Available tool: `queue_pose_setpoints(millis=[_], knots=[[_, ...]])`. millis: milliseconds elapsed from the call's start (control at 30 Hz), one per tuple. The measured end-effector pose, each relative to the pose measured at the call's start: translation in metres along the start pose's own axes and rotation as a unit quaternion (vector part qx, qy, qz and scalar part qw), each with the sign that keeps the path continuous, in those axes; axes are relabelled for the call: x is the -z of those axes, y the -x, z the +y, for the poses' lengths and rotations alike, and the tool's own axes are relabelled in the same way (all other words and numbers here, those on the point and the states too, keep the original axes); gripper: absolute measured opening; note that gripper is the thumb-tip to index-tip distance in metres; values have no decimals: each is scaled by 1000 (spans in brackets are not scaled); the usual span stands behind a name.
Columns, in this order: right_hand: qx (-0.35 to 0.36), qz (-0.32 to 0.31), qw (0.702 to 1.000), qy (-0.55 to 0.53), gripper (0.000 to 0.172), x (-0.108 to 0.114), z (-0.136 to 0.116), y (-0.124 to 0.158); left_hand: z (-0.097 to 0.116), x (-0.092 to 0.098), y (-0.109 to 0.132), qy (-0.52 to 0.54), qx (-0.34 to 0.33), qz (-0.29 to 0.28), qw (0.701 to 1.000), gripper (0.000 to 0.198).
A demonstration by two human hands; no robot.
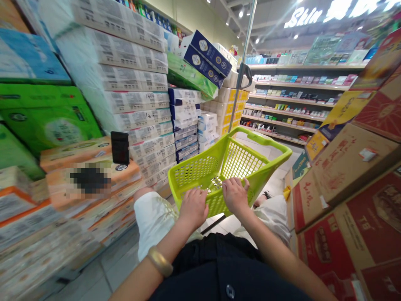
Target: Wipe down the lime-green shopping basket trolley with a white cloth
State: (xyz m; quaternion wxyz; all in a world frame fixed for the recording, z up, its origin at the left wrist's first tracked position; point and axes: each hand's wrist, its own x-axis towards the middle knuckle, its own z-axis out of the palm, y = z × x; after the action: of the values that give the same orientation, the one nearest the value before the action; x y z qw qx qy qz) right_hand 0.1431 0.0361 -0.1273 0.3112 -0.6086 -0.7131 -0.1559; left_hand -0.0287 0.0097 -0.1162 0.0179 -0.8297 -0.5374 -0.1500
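Observation:
A lime-green plastic shopping basket [266,144] stands in front of me in a shop aisle, with its metal pull handle [242,69] raised up behind it. My left hand [193,205] and my right hand [235,195] both rest on the basket's near rim, fingers curled over its edge. The basket looks empty inside. A gold bangle [159,261] sits on my left wrist. My knees in light trousers show below the basket.
Stacked tissue packs [131,79] fill the left side, with a small black device [120,147] on orange packs. Brown and red cartons [347,167] line the right. Stocked shelves [291,96] stand at the far end of the tiled aisle.

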Motion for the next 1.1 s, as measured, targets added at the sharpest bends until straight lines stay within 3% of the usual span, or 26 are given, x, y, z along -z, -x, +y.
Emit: queue_pose_setpoints(millis=[167, 433, 667, 733, 933, 1100], knots=[[51, -36, 997, -38, 20, -2, -19, 8, 14, -14, -6, -12, 18, -11, 1000, 24], [-35, 6, 999, 18, 24, 9, 22, -6, 5, -21, 0, -12, 0, 6, 1000, 33], [58, -43, 997, -41, 20, -1, -26, 11, 5, -20, -3, -7, 0, 1, 1000, 26], [65, -40, 996, -46, 20, -1, -25, 12, 3, -20, -2, -5, 0, -4, 1000, 27], [3, 6, 1000, -4, 21, 5, 10, 1, 3, -20, -1, -10, -2, 5, 1000, 33], [7, -8, 1000, -19, 20, 0, -8, 8, 4, -21, -2, -7, -3, 1, 1000, 33]])
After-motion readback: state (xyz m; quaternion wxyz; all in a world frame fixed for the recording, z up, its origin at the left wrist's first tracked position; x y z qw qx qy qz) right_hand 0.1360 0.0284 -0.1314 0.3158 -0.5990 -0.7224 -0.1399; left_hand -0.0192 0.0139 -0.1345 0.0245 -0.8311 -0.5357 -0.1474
